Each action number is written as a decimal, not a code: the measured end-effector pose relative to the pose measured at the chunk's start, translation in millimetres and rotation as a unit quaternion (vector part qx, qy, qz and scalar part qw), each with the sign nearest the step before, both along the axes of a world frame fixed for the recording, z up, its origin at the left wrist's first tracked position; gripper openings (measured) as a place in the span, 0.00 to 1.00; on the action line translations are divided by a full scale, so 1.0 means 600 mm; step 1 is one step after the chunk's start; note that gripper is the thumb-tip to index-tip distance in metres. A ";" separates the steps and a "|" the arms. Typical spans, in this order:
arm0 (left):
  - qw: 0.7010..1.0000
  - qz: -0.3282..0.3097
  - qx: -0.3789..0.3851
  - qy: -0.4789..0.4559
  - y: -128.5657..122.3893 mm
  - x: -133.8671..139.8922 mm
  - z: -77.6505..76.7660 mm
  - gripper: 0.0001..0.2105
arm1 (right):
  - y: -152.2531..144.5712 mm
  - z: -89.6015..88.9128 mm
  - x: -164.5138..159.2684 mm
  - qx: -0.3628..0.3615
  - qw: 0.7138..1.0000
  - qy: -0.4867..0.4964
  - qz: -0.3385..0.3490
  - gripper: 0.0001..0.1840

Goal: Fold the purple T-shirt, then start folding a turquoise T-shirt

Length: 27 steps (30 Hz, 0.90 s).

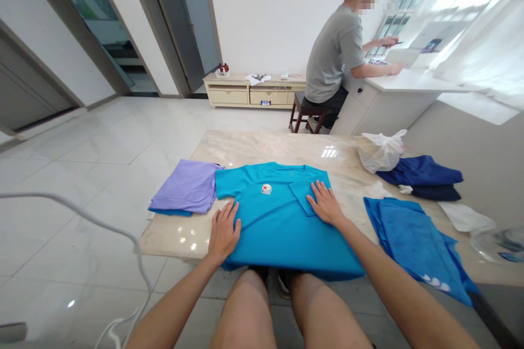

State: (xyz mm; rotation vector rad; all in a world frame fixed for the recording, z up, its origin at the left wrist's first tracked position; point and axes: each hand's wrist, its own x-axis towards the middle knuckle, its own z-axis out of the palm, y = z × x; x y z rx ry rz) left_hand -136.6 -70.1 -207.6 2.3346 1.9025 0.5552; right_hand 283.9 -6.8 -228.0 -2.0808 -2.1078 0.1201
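Left hand (225,230) lies flat, fingers spread, pressing the near left part of the turquoise T-shirt (278,223) — nothing gripped. Right hand (326,203) likewise flat and open, palm down on the folded-in right sleeve. Shirt is spread front-up on the marble table (254,147), hem hanging over the near edge, small round logo on the chest. Just left of it, touching the sleeve — a folded lilac garment (186,185). To the right, apart: a blue cloth (413,234), then dark navy folded clothes (426,174) and a white plastic bag (380,150). Far back, a person in a grey shirt (333,54) sits at a white counter (405,84).
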 end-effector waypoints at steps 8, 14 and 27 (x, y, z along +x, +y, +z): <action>0.999 0.013 0.017 0.023 0.001 0.011 0.003 0.28 | -0.121 -0.050 0.105 0.081 0.991 0.036 -0.099 0.41; 0.999 0.034 -0.006 0.036 0.003 0.013 0.005 0.28 | -0.125 -0.049 0.105 0.113 0.989 0.029 -0.093 0.36; 0.998 0.037 -0.013 0.040 0.003 0.020 0.016 0.28 | -0.127 -0.034 0.095 0.130 0.986 0.033 -0.100 0.32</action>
